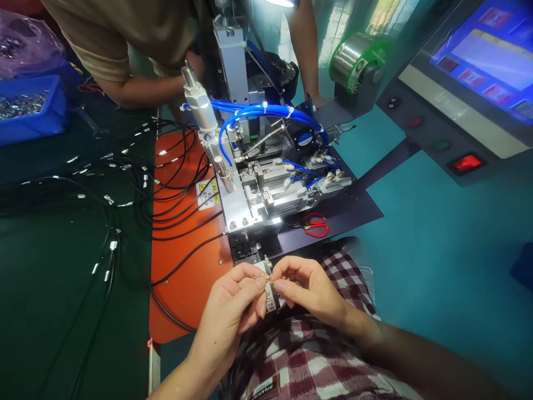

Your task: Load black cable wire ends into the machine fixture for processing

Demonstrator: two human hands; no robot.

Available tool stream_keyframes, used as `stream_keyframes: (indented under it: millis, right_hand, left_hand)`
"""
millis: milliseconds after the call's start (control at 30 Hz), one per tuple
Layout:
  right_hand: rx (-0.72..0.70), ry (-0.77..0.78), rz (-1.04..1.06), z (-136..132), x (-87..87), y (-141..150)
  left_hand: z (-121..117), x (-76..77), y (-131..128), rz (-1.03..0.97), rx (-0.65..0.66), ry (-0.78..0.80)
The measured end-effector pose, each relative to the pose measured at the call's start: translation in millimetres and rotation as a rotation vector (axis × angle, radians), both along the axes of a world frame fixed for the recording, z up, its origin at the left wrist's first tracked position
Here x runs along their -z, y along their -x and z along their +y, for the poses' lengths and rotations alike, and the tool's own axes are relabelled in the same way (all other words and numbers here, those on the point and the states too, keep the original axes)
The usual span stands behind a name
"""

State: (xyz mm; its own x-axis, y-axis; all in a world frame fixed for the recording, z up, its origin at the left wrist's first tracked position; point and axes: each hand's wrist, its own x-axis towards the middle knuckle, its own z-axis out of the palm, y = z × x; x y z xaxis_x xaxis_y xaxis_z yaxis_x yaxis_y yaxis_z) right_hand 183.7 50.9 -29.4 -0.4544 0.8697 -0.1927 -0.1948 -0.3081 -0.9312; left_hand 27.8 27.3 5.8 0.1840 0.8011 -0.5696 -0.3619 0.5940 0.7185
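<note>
My left hand (239, 297) and my right hand (310, 286) meet in front of my lap, both closed in a pinch. Between the fingertips runs a thin orange wire (270, 280), with each hand gripping one end of it. The fingers cover most of the wire, so its full length is hidden. Just beyond the hands stands a silver machine (275, 189) with pneumatic cylinders and blue air tubes (270, 108). Red-handled scissors (314, 225) lie on the machine's dark base plate, a little past my right hand.
Black cables (179, 222) with silvery ends sprawl over the orange board (187, 300) and dark green table (62, 266). A blue bin (31, 128) holds small metal parts. At right hang a solder spool (353, 61) and a control panel (462, 111). Another person's arm (145, 91) rests behind the machine.
</note>
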Motion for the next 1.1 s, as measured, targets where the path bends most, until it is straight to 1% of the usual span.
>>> stream_keyframes:
  millis: [167, 433, 567, 633, 733, 833, 1000, 1100]
  right_hand:
    - [0.01, 0.02, 0.006, 0.6, 0.1, 1.0]
    - [-0.028, 0.089, 0.097, 1.0, 2.6, 2.4]
    - [-0.004, 0.068, 0.069, -0.3, 2.3, 2.3]
    - [0.017, 0.024, 0.029, -1.8, 1.5, 2.3]
    - [0.09, -0.133, -0.1, -4.6, -0.4, 2.6]
    - [0.175, -0.36, -0.266, -6.1, -3.0, 2.8]
    - [0.256, -0.759, -0.498, -4.6, -5.7, 1.5]
    - [0.265, -0.933, -0.567, -4.1, -4.1, 0.4]
  left_hand:
    - [-0.1, 0.1, 0.5, -0.005, 0.004, -0.006]
    - [0.9, 0.6, 0.3, -0.01, 0.001, -0.014]
    - [0.8, 0.8, 0.8, 0.006, -0.005, -0.015]
    - [0.1, 0.3, 0.6, 0.014, -0.009, -0.013]
    - [-1.2, -0.5, -0.5, 0.027, -0.014, -0.013]
    - [-1.8, -0.9, -1.7, 0.04, -0.016, -0.004]
    - [-1.7, -0.2, -2.9, 0.066, -0.018, -0.015]
    - [-1.3, 0.3, -3.6, 0.077, -0.023, -0.015]
